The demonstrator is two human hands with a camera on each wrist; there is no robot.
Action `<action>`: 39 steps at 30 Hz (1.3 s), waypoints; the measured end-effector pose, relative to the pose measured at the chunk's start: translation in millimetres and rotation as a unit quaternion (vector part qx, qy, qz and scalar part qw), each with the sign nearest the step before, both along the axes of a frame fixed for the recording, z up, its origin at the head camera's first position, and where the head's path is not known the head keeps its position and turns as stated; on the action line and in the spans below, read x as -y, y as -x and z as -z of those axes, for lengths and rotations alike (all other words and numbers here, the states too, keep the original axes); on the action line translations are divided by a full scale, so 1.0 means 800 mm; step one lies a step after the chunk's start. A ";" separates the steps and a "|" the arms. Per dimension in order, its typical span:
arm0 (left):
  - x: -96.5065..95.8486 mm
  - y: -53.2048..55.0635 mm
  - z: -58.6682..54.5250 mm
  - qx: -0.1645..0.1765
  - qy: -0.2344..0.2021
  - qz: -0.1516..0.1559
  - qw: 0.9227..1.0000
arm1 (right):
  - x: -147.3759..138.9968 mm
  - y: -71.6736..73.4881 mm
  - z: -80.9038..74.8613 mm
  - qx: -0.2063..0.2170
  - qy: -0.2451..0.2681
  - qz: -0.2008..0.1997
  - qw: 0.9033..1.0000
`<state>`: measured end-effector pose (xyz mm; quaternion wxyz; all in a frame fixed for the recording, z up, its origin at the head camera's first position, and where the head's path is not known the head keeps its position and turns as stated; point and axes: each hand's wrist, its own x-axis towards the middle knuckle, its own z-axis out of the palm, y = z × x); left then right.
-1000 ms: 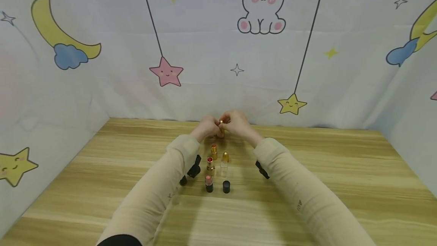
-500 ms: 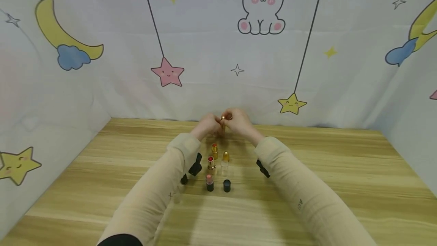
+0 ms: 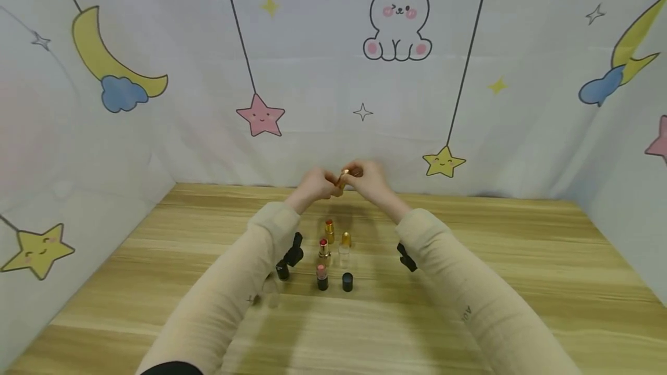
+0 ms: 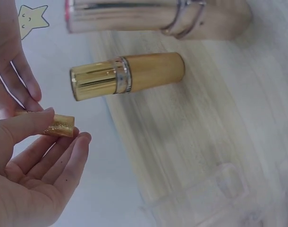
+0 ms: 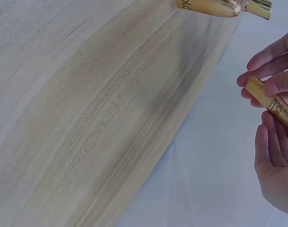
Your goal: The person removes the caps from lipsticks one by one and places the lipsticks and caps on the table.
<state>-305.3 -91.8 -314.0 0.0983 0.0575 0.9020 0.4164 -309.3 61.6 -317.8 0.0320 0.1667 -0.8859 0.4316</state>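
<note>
A gold lipstick tube (image 4: 63, 126) with dark lettering is held between both hands above the far edge of the table. My left hand (image 3: 315, 184) pinches its lower end between thumb and fingers. At the upper end, my right hand (image 3: 367, 180) grips with bent fingers, hiding part of the tube. It leans to the right in the head view. Closest below the hands stands an uncapped gold lipstick (image 3: 330, 231) with a red tip. In front of that is a red lipstick (image 3: 324, 249) in a rose-gold case.
A pink lipstick (image 3: 322, 278) with a black base stands beside a black cap (image 3: 347, 282). A gold cap (image 3: 346, 240) and a clear cap (image 3: 344, 253) are near the middle. Another clear cap (image 3: 272, 294) lies by the left sleeve. A patterned cloth (image 3: 365, 85) hangs behind the table.
Both hands have risen slightly with the gold lipstick tube, which has gone from nearly upright to leaning right. The head view has shifted a little; the lipsticks on the table stay put.
</note>
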 end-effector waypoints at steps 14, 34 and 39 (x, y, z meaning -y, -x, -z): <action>0.003 -0.021 -0.021 0.004 -0.115 0.017 0.993 | -0.022 -0.024 -0.022 0.009 0.083 -0.026 0.996; 0.019 -0.106 -0.042 -0.048 -0.130 0.074 0.988 | -0.045 -0.103 -0.047 0.030 0.163 -0.076 0.983; 0.020 -0.129 -0.045 -0.043 -0.120 0.085 0.988 | -0.050 -0.125 -0.046 0.028 0.174 -0.094 0.980</action>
